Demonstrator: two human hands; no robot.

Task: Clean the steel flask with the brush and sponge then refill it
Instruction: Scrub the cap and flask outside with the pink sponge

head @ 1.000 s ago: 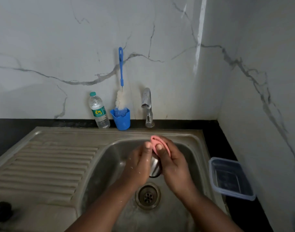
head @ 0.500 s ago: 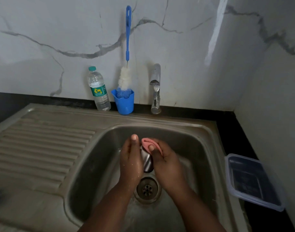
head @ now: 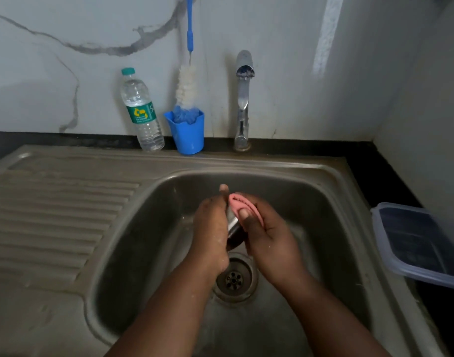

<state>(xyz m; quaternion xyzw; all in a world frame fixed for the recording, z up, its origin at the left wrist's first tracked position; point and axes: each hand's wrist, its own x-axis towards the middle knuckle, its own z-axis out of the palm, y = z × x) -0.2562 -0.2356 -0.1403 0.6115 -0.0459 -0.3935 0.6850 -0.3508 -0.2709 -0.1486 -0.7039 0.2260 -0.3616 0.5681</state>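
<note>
Over the steel sink basin (head: pixel 310 202), my left hand (head: pixel 211 233) grips the steel flask (head: pixel 233 228), of which only a narrow strip shows between my hands. My right hand (head: pixel 267 235) holds a pink sponge (head: pixel 242 203) pressed against the flask's side, thumb on top of the sponge. Both hands are just above the drain (head: pixel 234 279). The bottle brush (head: pixel 187 86), blue-handled with white bristles, stands in a blue cup (head: pixel 188 132) at the back wall.
A plastic water bottle (head: pixel 140 112) stands left of the blue cup. The tap (head: pixel 242 99) is behind the basin, with no water running. A ribbed drainboard (head: pixel 53 215) lies left. A clear plastic container (head: pixel 421 246) sits on the black counter at right.
The view has tilted down and closer to the sink. My hands with the flask and sponge sit lower in the basin, nearer the drain; both grips are unchanged.
</note>
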